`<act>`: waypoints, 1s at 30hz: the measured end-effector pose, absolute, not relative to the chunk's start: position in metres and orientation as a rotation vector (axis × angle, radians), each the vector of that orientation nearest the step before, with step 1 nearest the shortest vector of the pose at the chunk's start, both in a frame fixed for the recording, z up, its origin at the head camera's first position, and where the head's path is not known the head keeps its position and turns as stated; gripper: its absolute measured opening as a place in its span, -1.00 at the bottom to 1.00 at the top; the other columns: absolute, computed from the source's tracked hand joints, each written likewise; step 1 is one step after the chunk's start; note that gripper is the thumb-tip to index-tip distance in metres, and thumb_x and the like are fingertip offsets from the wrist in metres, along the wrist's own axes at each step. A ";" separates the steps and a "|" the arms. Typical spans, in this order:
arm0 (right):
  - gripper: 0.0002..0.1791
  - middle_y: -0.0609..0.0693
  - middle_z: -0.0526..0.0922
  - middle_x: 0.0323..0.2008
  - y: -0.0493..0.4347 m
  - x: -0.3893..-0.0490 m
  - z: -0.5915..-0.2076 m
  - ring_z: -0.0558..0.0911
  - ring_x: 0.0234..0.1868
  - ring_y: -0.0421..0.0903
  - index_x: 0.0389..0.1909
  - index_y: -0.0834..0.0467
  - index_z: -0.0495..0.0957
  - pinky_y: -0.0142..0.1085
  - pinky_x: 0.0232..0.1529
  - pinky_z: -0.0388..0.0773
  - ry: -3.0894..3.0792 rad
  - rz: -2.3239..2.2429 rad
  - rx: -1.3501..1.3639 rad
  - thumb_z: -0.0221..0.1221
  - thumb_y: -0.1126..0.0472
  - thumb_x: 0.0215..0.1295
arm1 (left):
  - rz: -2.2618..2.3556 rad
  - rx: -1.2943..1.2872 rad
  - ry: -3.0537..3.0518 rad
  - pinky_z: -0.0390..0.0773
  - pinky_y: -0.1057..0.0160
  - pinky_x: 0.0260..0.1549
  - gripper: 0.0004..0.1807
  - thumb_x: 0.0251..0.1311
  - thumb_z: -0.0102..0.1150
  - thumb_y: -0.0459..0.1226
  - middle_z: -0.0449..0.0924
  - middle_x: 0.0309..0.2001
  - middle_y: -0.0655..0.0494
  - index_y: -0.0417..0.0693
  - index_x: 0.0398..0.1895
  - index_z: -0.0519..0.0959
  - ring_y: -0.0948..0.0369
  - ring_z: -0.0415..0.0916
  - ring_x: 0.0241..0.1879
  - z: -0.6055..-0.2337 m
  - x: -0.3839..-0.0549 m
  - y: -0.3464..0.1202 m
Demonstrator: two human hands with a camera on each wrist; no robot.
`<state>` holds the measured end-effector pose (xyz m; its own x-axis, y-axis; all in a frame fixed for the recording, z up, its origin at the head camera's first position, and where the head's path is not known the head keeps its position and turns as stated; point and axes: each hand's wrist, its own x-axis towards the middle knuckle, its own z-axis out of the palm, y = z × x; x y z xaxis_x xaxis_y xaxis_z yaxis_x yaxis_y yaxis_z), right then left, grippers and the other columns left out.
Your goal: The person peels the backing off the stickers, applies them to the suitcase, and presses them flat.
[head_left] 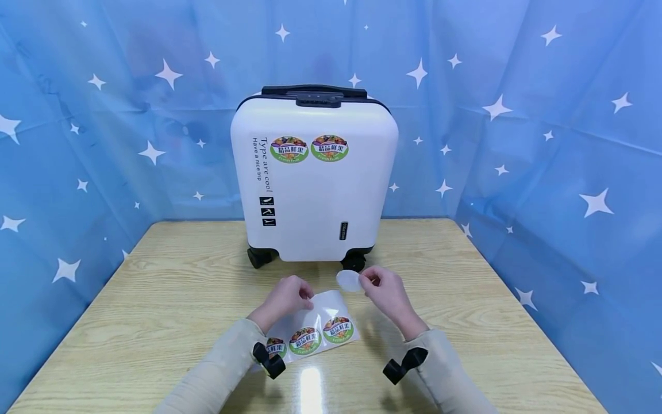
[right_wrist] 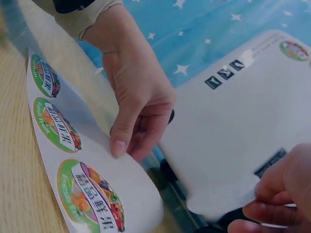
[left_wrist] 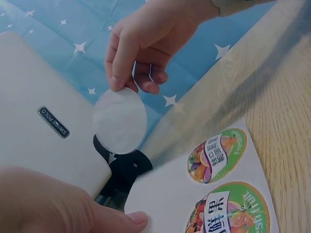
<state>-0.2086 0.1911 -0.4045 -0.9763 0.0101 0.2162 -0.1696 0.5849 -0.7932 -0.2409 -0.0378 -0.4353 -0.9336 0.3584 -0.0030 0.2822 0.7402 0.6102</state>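
Note:
Pinched at its edge between the thumb and fingers of my right hand [head_left: 387, 294] is an oval sticker [head_left: 349, 280], its plain white side facing me. The left wrist view shows the same sticker [left_wrist: 120, 121] hanging from those fingertips. With my left hand [head_left: 287, 299] I grip the upper edge of a white sticker sheet [head_left: 328, 301], thumb on top. Several oval fruit stickers [right_wrist: 92, 196] with green rims run along the sheet's near edge; its upper part is bare. Beyond both hands stands a white suitcase [head_left: 320, 201] bearing two matching fruit stickers [head_left: 309, 149] side by side near its top.
The suitcase stands upright on black wheels [head_left: 354, 262] at the back of a wooden table [head_left: 170, 276]. Its front also carries printed text and a small dark label [head_left: 343, 231]. A blue curtain with white stars [head_left: 465, 144] hangs behind and along the sides.

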 end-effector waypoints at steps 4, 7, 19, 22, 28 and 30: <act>-0.90 -0.03 0.54 -0.55 0.192 -0.208 -0.402 0.52 -0.56 -0.14 -0.37 0.19 0.59 -0.33 -0.56 0.43 -2.595 1.361 0.121 0.15 0.25 0.23 | 0.951 0.532 2.827 0.42 0.31 -0.46 -0.85 -0.14 0.42 -0.36 0.50 -0.54 0.21 -0.10 -0.44 0.66 0.27 0.40 -0.49 -0.435 -0.240 -0.038; -0.90 -0.03 0.54 -0.55 0.193 -0.208 -0.402 0.52 -0.56 -0.13 -0.37 0.19 0.59 -0.33 -0.57 0.43 -2.573 1.370 0.128 0.15 0.24 0.24 | 0.961 0.542 2.832 0.43 0.31 -0.45 -0.83 -0.13 0.42 -0.35 0.51 -0.53 0.21 -0.13 -0.40 0.66 0.28 0.41 -0.48 -0.435 -0.240 -0.038; -0.90 -0.01 0.54 -0.52 0.192 -0.207 -0.402 0.56 -0.54 -0.06 -0.35 0.18 0.60 -0.36 -0.60 0.41 -2.506 1.408 0.123 0.15 0.23 0.25 | 1.143 0.579 2.845 0.47 0.30 -0.47 -0.89 0.03 0.31 -0.36 0.55 -0.47 0.16 -0.20 -0.35 0.64 0.27 0.45 -0.47 -0.429 -0.241 -0.040; -0.90 0.00 0.55 -0.51 0.191 -0.207 -0.402 0.57 -0.53 -0.01 -0.35 0.18 0.60 -0.37 -0.60 0.41 -2.479 1.421 0.130 0.15 0.23 0.25 | 1.207 0.589 2.858 0.47 0.32 -0.46 -0.92 0.07 0.29 -0.33 0.55 -0.45 0.17 -0.14 -0.37 0.64 0.28 0.45 -0.45 -0.424 -0.242 -0.039; -0.90 0.04 0.57 -0.52 0.188 -0.206 -0.400 0.58 -0.50 0.12 -0.36 0.19 0.59 -0.38 -0.62 0.41 -2.427 1.456 0.167 0.16 0.25 0.25 | 1.337 0.595 2.863 0.48 0.30 -0.42 -0.93 0.11 0.27 -0.27 0.56 -0.39 0.20 -0.06 -0.34 0.65 0.28 0.45 -0.41 -0.413 -0.240 -0.036; -0.91 0.06 0.57 -0.52 0.187 -0.205 -0.400 0.58 -0.50 0.15 -0.37 0.20 0.59 -0.38 -0.62 0.41 -2.413 1.471 0.177 0.16 0.26 0.25 | 1.376 0.599 2.852 0.48 0.30 -0.42 -0.92 0.13 0.26 -0.27 0.57 -0.40 0.21 -0.07 -0.33 0.65 0.28 0.45 -0.41 -0.409 -0.238 -0.034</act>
<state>-0.2054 0.1870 -0.4005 -0.9448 0.0540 0.3231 -0.2625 0.4654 -0.8453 -0.2385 -0.0343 -0.4093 -0.9276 0.2939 0.2306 0.3634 0.5672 0.7391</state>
